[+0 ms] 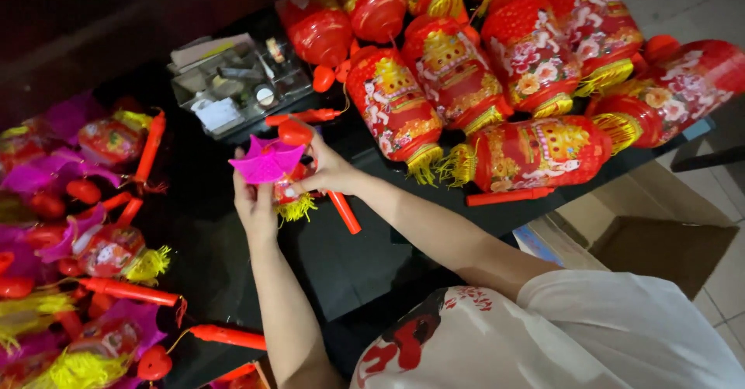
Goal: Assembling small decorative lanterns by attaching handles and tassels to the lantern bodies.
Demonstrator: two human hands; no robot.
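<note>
Near the centre of the frame, a small red plastic lantern with a yellow fringe is held between both hands above a glossy black table. A bright pink, star-shaped piece of thin plastic is seated on top of the lantern. The left hand is wrapped around the lantern's left side from below, fingers closed on it. The right hand is closed on the lantern's right side, and a red plastic stick handle is seen slanting down from under it.

Across the top right of the frame, a heap of large red cylindrical paper lanterns is laid on the table, printed with flowers and figures and edged with yellow tassels. At upper centre, a clear plastic compartment box filled with small parts is set on the table. Down the left edge, finished small lanterns with pink and purple petals, yellow fringes and red stick handles are piled together.

At lower right, a white shirt with a red print is worn by the person. Beside it, an open brown cardboard box is stood on a pale tiled floor.
</note>
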